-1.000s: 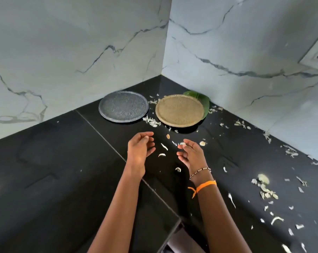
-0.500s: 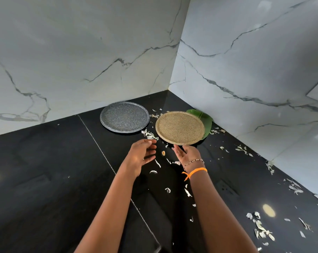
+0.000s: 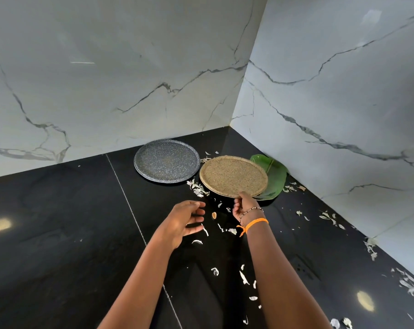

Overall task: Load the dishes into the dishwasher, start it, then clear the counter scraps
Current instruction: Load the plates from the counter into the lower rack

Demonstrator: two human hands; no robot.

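A tan speckled plate (image 3: 233, 175) lies near the counter's back corner, partly over a green leaf-shaped dish (image 3: 276, 175). My right hand (image 3: 245, 206) grips the tan plate's near rim, thumb on top. A grey speckled plate (image 3: 166, 160) sits flat to its left. My left hand (image 3: 185, 220) hovers open above the counter, fingers spread, holding nothing. White and tan peel scraps (image 3: 197, 189) lie scattered between and around the plates and my hands.
The black counter (image 3: 58, 233) meets marble walls (image 3: 130, 79) at the back and right. More scraps (image 3: 409, 283) trail along the right wall. A seam line (image 3: 127, 200) runs across the counter to the left of my left hand.
My right hand has reached forward from the scraps and taken hold of the tan plate's near rim. My left hand has stayed open beside it.
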